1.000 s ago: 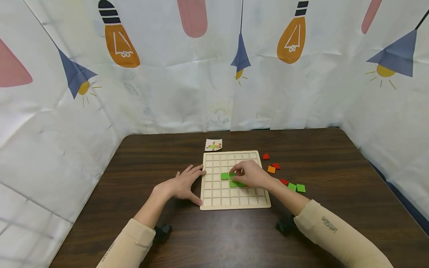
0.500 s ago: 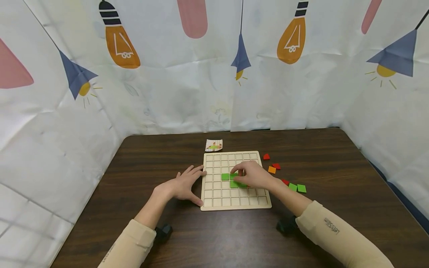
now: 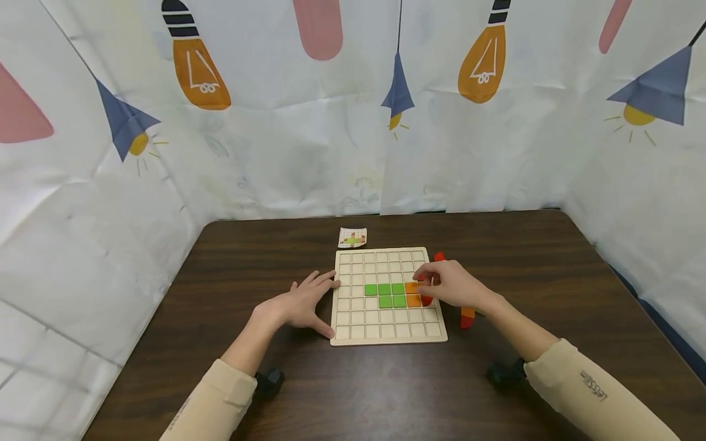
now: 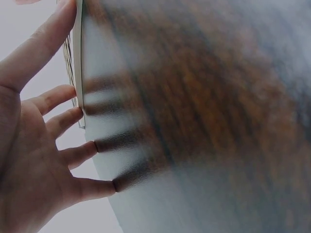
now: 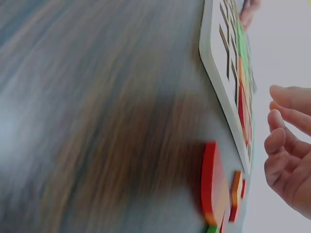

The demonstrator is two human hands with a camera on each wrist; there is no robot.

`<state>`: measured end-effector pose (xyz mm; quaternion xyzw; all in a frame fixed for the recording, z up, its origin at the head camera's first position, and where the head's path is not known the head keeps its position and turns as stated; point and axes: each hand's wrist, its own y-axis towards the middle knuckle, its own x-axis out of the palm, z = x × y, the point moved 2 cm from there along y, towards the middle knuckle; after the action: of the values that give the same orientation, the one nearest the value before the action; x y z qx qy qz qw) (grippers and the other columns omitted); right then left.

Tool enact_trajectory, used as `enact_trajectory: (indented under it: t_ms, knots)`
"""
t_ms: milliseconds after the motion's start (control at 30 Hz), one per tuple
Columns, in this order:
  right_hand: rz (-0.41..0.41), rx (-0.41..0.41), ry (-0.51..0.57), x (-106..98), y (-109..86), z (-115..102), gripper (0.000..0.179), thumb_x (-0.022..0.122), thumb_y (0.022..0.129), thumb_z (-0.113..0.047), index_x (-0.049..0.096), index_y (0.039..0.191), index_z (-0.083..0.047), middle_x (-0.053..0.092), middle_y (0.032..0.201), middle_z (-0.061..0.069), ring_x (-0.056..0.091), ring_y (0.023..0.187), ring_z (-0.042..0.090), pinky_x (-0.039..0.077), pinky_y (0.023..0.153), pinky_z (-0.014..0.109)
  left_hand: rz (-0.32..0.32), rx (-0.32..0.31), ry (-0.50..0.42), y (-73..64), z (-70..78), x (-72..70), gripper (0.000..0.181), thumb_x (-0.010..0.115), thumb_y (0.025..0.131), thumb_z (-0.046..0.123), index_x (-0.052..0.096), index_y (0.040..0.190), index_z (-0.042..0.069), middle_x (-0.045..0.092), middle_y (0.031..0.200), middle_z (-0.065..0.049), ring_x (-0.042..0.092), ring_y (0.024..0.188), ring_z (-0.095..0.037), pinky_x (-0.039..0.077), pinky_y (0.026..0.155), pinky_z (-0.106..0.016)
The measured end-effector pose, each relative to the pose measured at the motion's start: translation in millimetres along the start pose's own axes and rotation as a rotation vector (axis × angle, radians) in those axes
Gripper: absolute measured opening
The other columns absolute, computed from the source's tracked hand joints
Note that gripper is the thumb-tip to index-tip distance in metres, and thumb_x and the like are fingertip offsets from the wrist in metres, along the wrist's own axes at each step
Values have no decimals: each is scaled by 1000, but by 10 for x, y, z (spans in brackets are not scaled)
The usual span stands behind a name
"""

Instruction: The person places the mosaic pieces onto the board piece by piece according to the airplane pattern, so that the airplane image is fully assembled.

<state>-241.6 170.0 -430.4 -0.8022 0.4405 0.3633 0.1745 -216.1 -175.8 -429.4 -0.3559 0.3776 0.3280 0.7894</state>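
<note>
A pale wooden grid board (image 3: 358, 318) lies on the table. Several green square tiles (image 3: 385, 302) sit in its middle cells, followed on the right by two orange tiles (image 3: 413, 301) and a red tile (image 3: 426, 301). My left hand (image 3: 300, 305) is spread beside the board, thumb and fingertips against its left edge; the left wrist view shows the fingers straight. Over the board's right side is my right hand (image 3: 451, 284), its fingers loosely bent near the orange and red tiles. In the right wrist view this hand (image 5: 291, 141) is above the board with no tile visible between its fingertips.
A small pattern card (image 3: 352, 237) lies behind the board. Right of the board, on the dark wood table (image 3: 265, 245), are a red piece (image 3: 439, 256) and an orange-and-red pair (image 3: 467, 317). My right forearm covers part of that area. A printed white curtain (image 3: 309, 153) stands behind.
My right hand has left the green tile in the middle and moved right, uncovering the green and orange tiles. Its forearm now hides the loose green tiles. My left hand keeps its place.
</note>
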Motion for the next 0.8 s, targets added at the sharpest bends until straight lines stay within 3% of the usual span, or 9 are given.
enact_trajectory:
  t_ms: [333,800]
  knots:
    - [31,81,-21,-249,-305,224,23,77,93,-16,72,113,-7,64,86,-5,60,76,16,52,68,30,9,13,-5,-4,-7,-6,107,91,77,46,34,161,11,13,171,-11,3,155,-43,9,111,-78]
    - [55,125,-18,-467,-675,456,23,76,96,-19,72,113,-6,67,89,-5,62,80,16,53,70,30,11,4,-2,-12,-4,-8,105,91,77,46,35,160,11,13,171,-11,4,155,-42,9,112,-77]
